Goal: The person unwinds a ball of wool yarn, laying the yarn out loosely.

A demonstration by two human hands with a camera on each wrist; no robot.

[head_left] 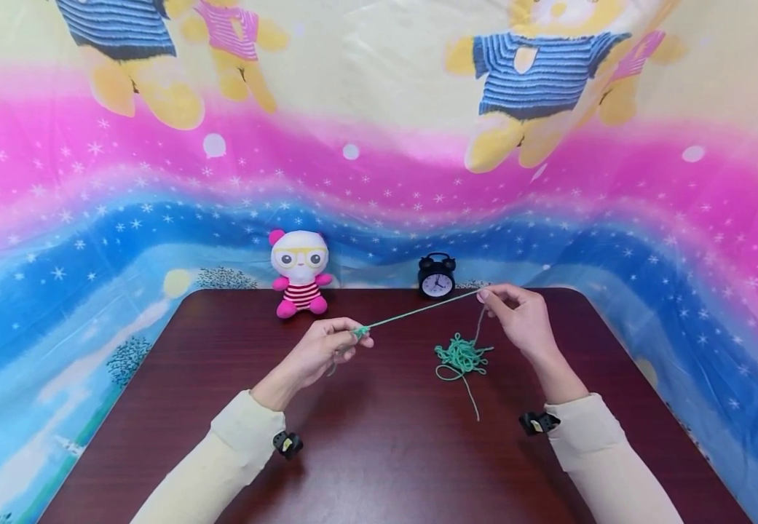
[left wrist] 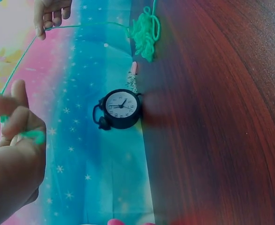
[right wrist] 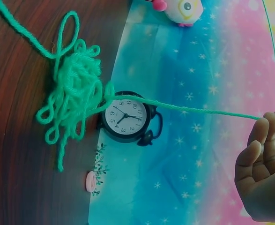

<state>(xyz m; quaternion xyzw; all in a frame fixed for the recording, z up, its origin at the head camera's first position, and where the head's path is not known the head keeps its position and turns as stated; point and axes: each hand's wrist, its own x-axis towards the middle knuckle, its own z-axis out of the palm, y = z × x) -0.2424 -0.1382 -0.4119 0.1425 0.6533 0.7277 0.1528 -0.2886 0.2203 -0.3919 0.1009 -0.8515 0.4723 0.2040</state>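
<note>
Green yarn (head_left: 424,309) runs taut between the two hands, rising toward the right. The left hand (head_left: 326,351) pinches one part of it, with a small green bunch at the fingertips and a tail hanging below. Higher up, the right hand (head_left: 519,316) pinches the strand between thumb and fingers. From there the yarn drops to a loose tangled heap (head_left: 462,355) on the table, which has one loose end lying toward the front. In the right wrist view the heap (right wrist: 76,84) shows many loops, and the right hand (right wrist: 263,164) holds the strand at its fingertips.
A dark wood table (head_left: 379,451) lies under the hands. At its back edge sit a pink and white plush toy (head_left: 301,273) and a black alarm clock (head_left: 437,276). A small pink object (right wrist: 91,181) shows near the clock. Patterned cloth (head_left: 379,182) hangs behind and along the sides.
</note>
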